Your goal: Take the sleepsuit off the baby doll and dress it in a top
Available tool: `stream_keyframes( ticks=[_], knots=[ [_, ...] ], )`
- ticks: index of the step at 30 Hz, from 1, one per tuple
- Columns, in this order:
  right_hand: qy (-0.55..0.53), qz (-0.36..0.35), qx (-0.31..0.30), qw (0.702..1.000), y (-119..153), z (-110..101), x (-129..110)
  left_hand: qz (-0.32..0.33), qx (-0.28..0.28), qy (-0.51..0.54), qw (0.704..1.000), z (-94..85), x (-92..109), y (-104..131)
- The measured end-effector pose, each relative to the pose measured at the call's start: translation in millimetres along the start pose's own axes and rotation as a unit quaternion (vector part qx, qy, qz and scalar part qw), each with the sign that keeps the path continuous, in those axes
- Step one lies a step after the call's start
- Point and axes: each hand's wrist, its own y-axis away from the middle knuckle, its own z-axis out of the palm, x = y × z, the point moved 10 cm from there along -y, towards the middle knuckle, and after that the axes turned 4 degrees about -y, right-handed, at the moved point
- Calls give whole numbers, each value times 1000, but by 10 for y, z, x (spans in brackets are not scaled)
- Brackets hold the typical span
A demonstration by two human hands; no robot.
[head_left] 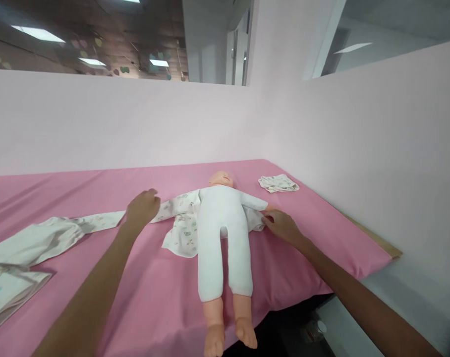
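Observation:
A baby doll (225, 213) with a white cloth body lies on its back, its head away from me and bare feet near the front edge. Beneath it spreads a white printed baby shirt (186, 235); the sleeve on the left covers the doll's arm. My left hand (143, 208) hovers by that sleeve's end, fingers loosely bent, with no cloth visible between them. On the other side, my right hand (282, 225) pinches the shirt's edge beside the doll's hand. The doll's arm there lies outside the shirt, in its white body cloth.
Pink padded sheeting (154, 302) covers the table. To the left lie a pale garment (54, 240) and a folded printed cloth (13, 292). Another folded cloth (279, 183) is at the back right. White walls (117, 124) with windows border the back and right.

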Motion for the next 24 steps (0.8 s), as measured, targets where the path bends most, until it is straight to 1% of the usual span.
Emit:
stream_keyframes(
  ticks=[1,2,4,5,6,8,9,11,12,14,16,18,21,24],
  knots=[
    [-2,-1,-9,1000,2,52,-7,34,7,3,999,-32,278,18],
    [-3,-1,-16,1000,2,98,-17,87,27,1,996,-91,610,55],
    [-5,-1,-26,1000,4,168,-32,178,64,4,982,-205,1265,165],
    [-5,-1,-29,1000,12,191,-36,223,69,6,972,-238,1585,231],
    [-4,-2,-33,999,24,210,-37,269,60,2,961,-236,1894,298],
    [0,-5,-35,999,67,232,-35,372,3,-29,928,-111,2480,456],
    [5,-3,-34,999,93,238,-32,407,-26,-39,912,-33,2711,517],
    [18,9,-25,999,141,238,-18,438,-63,-51,895,114,3062,566],
    [27,20,-18,999,158,233,-8,448,-77,-58,889,196,3205,577],
    [43,43,-6,998,169,224,10,455,-100,-75,882,363,3422,571],
    [52,62,-2,997,151,224,16,454,-119,-94,878,507,3568,553],
    [54,69,-5,996,116,232,9,449,-133,-110,877,600,3655,528],
    [49,45,-28,997,59,269,-30,439,-148,-125,878,621,3693,463],
    [40,12,-64,997,-3,291,-9,424,-147,-136,883,512,3640,354]
  ],
)
